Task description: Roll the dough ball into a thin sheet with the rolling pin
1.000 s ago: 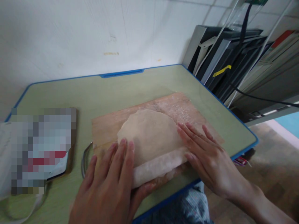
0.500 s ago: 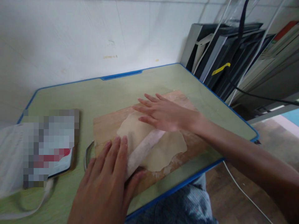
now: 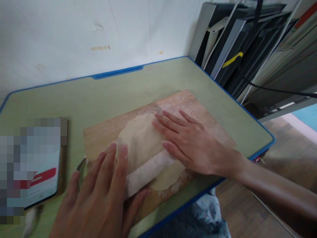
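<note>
A flour-dusted rolling pin lies across a thin sheet of dough. The dough is spread on a wooden board, with flour along its edges. Over the pin's near left end rests my left hand, its fingers stretched forward and the thumb on the near side of the pin. My right hand lies flat over the far right end of the pin, fingers spread above the dough and board. Both hands are open and press on the pin without wrapping round it. Each end of the pin is hidden under a palm.
The green table has a blue rim and stands against a white wall. To the left lies a flat, partly pixelated device. Dark panels and a black cable are at the right. My knee in jeans shows below.
The rolling pin has rolled toward the near edge of the dough. My right hand has drawn back toward me, uncovering more of the far dough. The view has shifted slightly.
</note>
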Action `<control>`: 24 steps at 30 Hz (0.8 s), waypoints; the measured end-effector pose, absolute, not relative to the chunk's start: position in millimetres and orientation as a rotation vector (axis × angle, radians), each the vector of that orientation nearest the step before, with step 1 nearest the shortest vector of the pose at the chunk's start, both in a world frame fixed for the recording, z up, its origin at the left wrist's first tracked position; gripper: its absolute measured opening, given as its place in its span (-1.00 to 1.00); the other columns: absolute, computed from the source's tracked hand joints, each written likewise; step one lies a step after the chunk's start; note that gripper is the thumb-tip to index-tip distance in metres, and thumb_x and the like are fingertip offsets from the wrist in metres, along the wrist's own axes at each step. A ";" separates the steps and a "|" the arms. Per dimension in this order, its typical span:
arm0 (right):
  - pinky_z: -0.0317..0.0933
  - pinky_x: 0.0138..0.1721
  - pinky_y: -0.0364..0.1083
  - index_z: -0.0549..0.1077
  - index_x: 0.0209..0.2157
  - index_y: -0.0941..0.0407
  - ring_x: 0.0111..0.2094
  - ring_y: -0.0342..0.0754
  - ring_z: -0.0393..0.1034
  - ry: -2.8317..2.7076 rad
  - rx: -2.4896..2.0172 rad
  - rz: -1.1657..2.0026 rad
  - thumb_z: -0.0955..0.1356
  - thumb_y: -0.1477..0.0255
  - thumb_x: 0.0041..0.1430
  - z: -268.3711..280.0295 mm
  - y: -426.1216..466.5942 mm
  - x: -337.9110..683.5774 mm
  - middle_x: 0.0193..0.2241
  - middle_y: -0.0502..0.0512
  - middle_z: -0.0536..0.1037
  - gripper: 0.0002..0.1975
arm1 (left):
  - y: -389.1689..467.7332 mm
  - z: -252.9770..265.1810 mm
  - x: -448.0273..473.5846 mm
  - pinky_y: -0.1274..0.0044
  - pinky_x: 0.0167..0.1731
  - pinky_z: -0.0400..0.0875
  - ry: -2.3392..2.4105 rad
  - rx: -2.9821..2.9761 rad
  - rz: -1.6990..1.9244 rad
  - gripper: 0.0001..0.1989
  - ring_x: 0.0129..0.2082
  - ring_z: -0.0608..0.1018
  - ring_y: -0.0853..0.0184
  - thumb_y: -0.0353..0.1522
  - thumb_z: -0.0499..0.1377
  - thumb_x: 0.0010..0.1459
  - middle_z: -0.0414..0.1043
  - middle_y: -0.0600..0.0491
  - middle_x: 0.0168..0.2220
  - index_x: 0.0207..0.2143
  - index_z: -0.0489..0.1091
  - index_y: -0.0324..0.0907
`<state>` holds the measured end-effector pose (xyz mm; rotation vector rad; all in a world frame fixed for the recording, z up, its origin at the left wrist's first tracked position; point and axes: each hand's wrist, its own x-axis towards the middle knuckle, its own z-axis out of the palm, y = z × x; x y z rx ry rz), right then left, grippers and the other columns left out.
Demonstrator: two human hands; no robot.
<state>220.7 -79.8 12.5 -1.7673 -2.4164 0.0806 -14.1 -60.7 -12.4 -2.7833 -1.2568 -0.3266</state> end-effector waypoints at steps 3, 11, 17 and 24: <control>-0.24 0.24 0.13 0.07 0.21 0.30 0.26 0.00 -0.10 -2.323 -1.801 0.005 0.02 0.31 0.32 8.9 -102.7 215.1 0.23 0.20 0.12 -0.47 | -64.2 -11.1 -12.9 -0.06 -0.02 0.17 -1.223 -2.798 -0.304 -0.27 0.11 0.28 -0.19 0.03 -0.23 0.16 0.14 -0.10 0.21 0.30 -0.30 -0.05; -0.18 0.23 0.08 0.02 0.22 0.33 0.28 -0.02 -0.20 -2.240 -1.833 -0.192 0.16 0.38 0.22 -7.6 -155.2 201.4 0.26 0.20 0.03 -0.42 | -81.6 -7.5 -10.9 0.03 -0.10 0.28 -1.090 -2.735 -0.241 -0.34 0.05 0.38 -0.12 -0.02 -0.26 0.25 0.25 -0.26 0.13 0.25 -0.09 -0.26; -0.16 0.22 0.15 0.09 0.20 0.31 0.27 0.01 -0.15 -2.272 -1.747 -0.147 0.11 0.41 0.26 -1.6 -142.0 207.7 0.24 0.21 0.11 -0.49 | -87.2 -1.9 -5.5 0.04 -0.11 0.32 -1.153 -2.704 -0.213 -0.37 0.07 0.36 -0.09 -0.08 -0.34 0.28 0.27 -0.27 0.12 0.19 0.03 -0.32; -0.20 0.21 0.22 0.18 0.18 0.15 0.24 0.07 -0.05 -2.539 -1.638 -0.015 0.00 0.34 0.33 16.7 -71.6 211.4 0.22 0.17 0.17 -0.53 | -83.4 -1.9 -6.7 0.10 -0.09 0.37 -1.201 -2.677 -0.281 -0.38 0.07 0.37 -0.05 -0.08 -0.30 0.28 0.30 -0.26 0.09 0.13 0.14 -0.34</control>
